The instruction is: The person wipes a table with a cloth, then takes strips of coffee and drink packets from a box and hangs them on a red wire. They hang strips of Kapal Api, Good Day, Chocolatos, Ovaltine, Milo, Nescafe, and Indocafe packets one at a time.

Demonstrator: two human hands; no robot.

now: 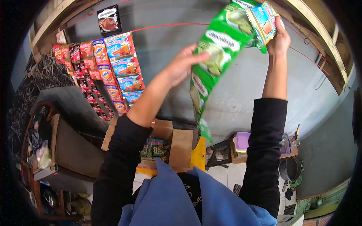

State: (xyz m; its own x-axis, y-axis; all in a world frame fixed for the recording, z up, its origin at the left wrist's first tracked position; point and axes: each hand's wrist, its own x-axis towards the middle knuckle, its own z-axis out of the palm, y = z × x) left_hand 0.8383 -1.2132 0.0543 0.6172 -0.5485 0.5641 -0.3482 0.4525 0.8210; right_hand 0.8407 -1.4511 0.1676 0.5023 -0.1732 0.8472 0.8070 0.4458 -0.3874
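Observation:
A long strip of green sachets (217, 52) slants from the top right down toward the centre, its lower end hanging loose above a yellow surface. My left hand (183, 64) has its thumb and fingers closed on the strip's left edge, near the middle. Raised higher, my right hand (279, 39) is closed round a light blue and yellow packet (264, 22), which lies against the strip's upper part. A red string (169, 25) runs along the wall behind the strip.
Strips of red, orange and blue sachets (124, 67) hang at the left, with a black chocolate packet (109, 21) above. An open cardboard box (181, 148) holds green packets below. A purple-lidded container (242, 142) stands on a shelf at the right, near a dark pan (289, 169).

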